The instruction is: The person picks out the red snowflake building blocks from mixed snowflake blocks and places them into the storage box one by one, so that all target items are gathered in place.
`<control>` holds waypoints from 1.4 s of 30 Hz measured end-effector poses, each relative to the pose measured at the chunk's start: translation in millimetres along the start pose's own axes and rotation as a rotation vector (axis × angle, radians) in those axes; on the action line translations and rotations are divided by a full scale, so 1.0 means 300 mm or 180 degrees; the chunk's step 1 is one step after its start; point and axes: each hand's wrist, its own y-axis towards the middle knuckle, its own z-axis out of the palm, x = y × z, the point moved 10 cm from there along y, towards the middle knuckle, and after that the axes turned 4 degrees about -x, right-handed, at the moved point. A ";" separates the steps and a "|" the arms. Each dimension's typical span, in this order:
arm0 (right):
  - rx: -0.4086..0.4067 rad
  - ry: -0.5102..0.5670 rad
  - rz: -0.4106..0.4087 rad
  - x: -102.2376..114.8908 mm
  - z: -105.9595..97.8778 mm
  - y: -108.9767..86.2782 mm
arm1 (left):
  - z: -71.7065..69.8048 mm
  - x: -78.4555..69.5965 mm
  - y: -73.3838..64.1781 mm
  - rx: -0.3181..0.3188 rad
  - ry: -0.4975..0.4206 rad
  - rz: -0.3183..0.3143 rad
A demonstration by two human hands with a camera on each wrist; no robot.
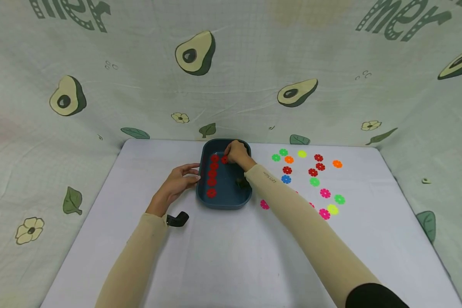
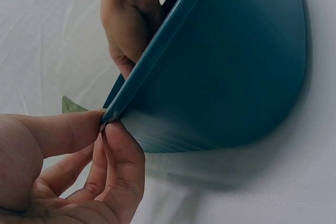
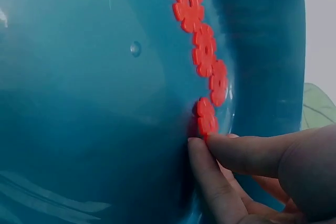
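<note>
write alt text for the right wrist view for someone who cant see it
The right hand pinches a red flower-shaped disc between thumb and fingertip, inside a dark blue tray. Beyond it, a line of matching red discs runs along the tray floor near one wall.

Both arms outstretched, fingertips [image 3: 210, 161] seemingly pinched.

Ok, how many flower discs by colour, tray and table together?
Red discs in the tray: 6, one pinched by the right hand
Red discs on the table: 4
Green: 4
Pink: 3
Orange: 2
Yellow: 2
Blue: 1
Total: 22 in clear view; the right sleeve may hide more.
</note>
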 end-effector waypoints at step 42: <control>-0.0063 0.0918 -0.0199 -0.184 -0.345 -0.306 | 0.017 -0.006 -0.018 0.0064 0.0075 -0.0084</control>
